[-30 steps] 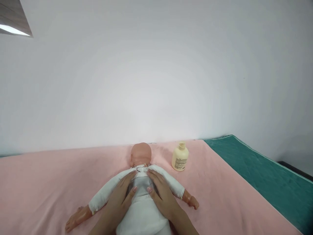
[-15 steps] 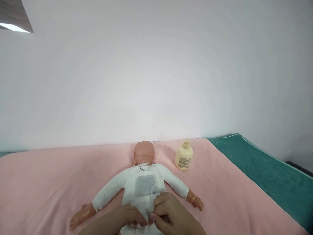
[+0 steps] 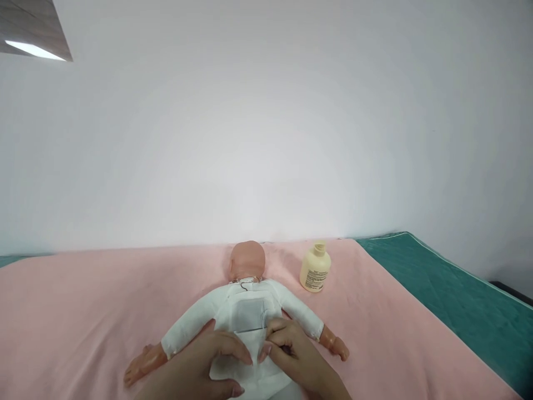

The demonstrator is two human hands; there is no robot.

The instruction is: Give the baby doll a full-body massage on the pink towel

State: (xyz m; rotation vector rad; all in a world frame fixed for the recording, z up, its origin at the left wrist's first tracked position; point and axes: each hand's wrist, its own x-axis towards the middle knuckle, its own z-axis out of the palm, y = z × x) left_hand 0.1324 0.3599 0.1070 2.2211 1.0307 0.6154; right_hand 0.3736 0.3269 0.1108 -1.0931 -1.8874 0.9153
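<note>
A doll [image 3: 247,261] lies on the pink cloth, the back of its bald head up and its arms spread. Its white cloth body has a grey rectangular panel [image 3: 250,315] on the back. Over the left side of the lower back, my left hand [image 3: 216,361] has its thumb and fingers apart, holding nothing. My right hand [image 3: 287,350] is curled in a pinch at the right side of the back, just below the panel; what it pinches is too small to make out, though a thin white strand shows above it.
A pale yellow bottle [image 3: 315,268] without a cap stands right of the doll's head. The pink cloth [image 3: 75,311] covers a green sheet [image 3: 449,289], which shows at the right. A white wall [image 3: 250,139] rises behind.
My left hand has opened, its thumb now spread from the fingers. My right hand has moved slightly up and stays curled. The view has shifted a little.
</note>
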